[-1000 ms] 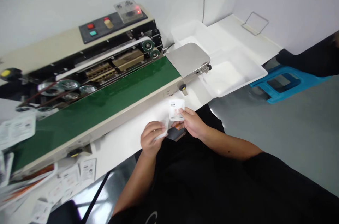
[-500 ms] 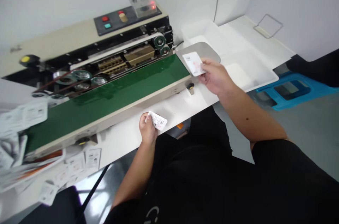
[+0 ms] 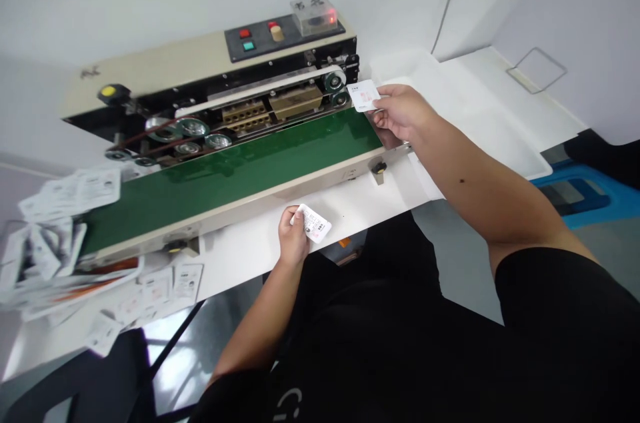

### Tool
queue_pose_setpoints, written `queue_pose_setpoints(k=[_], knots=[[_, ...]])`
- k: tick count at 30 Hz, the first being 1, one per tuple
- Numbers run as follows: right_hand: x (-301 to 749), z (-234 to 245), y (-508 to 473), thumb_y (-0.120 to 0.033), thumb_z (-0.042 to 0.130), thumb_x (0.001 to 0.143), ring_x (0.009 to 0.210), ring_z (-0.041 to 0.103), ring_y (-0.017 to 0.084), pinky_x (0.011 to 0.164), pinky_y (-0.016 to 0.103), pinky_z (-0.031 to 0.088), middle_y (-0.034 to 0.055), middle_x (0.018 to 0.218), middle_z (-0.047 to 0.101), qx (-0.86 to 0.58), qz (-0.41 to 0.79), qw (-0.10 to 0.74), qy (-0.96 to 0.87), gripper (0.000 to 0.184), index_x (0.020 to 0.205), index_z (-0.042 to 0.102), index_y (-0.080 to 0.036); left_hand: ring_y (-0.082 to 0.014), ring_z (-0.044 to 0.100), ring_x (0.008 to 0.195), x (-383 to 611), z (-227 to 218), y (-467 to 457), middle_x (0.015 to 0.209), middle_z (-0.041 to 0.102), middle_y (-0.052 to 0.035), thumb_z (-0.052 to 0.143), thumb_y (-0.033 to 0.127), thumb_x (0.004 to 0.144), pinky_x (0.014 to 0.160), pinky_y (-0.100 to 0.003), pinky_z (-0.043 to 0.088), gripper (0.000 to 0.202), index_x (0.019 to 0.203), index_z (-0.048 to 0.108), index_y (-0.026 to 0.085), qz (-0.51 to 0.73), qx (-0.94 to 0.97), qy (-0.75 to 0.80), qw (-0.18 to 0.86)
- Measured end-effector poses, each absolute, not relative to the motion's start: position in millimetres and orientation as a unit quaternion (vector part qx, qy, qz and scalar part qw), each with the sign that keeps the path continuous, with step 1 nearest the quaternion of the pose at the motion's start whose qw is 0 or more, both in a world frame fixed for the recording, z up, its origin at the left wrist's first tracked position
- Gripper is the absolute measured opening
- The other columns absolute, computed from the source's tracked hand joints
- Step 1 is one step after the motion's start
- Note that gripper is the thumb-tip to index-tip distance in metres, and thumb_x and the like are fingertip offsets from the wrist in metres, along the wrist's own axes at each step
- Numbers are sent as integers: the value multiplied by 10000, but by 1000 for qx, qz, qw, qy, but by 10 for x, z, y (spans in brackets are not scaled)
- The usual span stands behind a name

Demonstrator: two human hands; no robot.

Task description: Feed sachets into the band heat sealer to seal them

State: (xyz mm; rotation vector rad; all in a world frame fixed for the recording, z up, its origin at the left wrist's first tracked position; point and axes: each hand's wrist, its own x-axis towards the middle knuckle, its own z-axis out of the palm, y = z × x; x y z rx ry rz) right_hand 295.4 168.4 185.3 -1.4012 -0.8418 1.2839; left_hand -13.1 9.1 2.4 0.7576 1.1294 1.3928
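Note:
My right hand [image 3: 400,110] pinches a small white printed sachet [image 3: 364,95] by its right end. The sachet's far edge is right by the rollers at the right end of a band sealing machine [image 3: 295,103]; whether it touches them I cannot tell. Below the hand lies the right end of the machine's green conveyor belt [image 3: 250,163]. In front of the belt, over the white table edge, my left hand [image 3: 294,236] is closed on another white printed packet [image 3: 314,223], thumb on top; whether it is one sachet or several I cannot tell.
At the belt's left end several sachets [image 3: 100,188] are heaped, with more in a white tray [image 3: 115,271] and loose on the table [image 3: 225,276]. White plastic bins [image 3: 500,123] stand at the right, partly behind my right arm. A blue stool [image 3: 590,196] is beyond them.
My right hand has brought its sachet from over the metal plate up and left to the machine's rollers, turning it flatter. My left hand keeps its packet. The camera view has shifted left.

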Motion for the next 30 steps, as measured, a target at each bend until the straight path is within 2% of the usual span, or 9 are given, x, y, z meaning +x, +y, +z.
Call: queue_pose_setpoints(k=[5,10,13,16,19,22,26,28,30], knots=[[2762,1838,1801,7,618,942,504,533,96,444,170,404,27,691,645,-598,521,493,-359,241,1122,671,-145,-87,523,530,-133,5,91,649,568,60,887,662,780,514,-191,458,552,884,600,202,587,323,483,563],[2533,1809,1942,-39,640,969,523,543,102,448,176,396,28,725,643,-607,512,470,-387,271,1219,629,-142,-83,533,526,-137,-23,95,650,553,64,875,663,795,498,-182,450,553,885,579,204,585,332,483,561],[2458,1809,1980,-141,697,987,544,557,109,462,184,395,18,775,646,-609,496,463,-412,386,1339,542,-172,-75,525,487,-139,-13,81,634,548,72,859,659,819,458,-173,434,544,893,563,209,585,335,479,562],[2454,1841,1771,-306,751,994,613,571,111,531,200,422,5,852,613,-595,446,470,-476,446,1354,499,-228,-66,448,381,-138,16,61,578,520,95,810,677,861,357,-165,336,531,915,546,219,577,332,477,574],[2456,1825,1204,-408,706,1018,706,562,124,622,228,438,-1,871,536,-570,359,505,-540,301,1220,540,-258,-70,454,362,-139,28,61,581,542,97,799,672,874,336,-162,323,525,942,534,225,579,331,468,580],[2402,1651,440,-378,678,1009,682,487,133,627,261,398,-9,771,474,-557,333,508,-567,223,932,526,-235,-96,586,467,-140,2,72,707,650,50,829,645,860,418,-183,455,529,987,539,222,596,349,446,569],[2243,1211,-332,-359,680,969,624,451,108,611,258,373,-33,692,493,-531,487,406,-562,276,810,505,-214,-117,685,630,-124,-36,31,914,700,-2,825,531,908,594,-257,600,421,1018,583,205,626,426,442,481],[2166,1001,-505,-397,704,945,666,549,114,642,255,440,-10,769,620,-505,588,359,-519,226,903,601,-200,-130,701,700,-99,-17,-11,979,688,-21,794,444,948,641,-287,619,307,1001,619,197,626,504,434,406],[2118,854,-567,-455,731,917,725,639,129,652,255,491,41,927,724,-481,662,340,-463,319,1072,668,-183,-163,720,804,-55,36,-45,1006,690,-41,770,359,965,697,-322,632,195,971,662,197,606,604,412,313]])
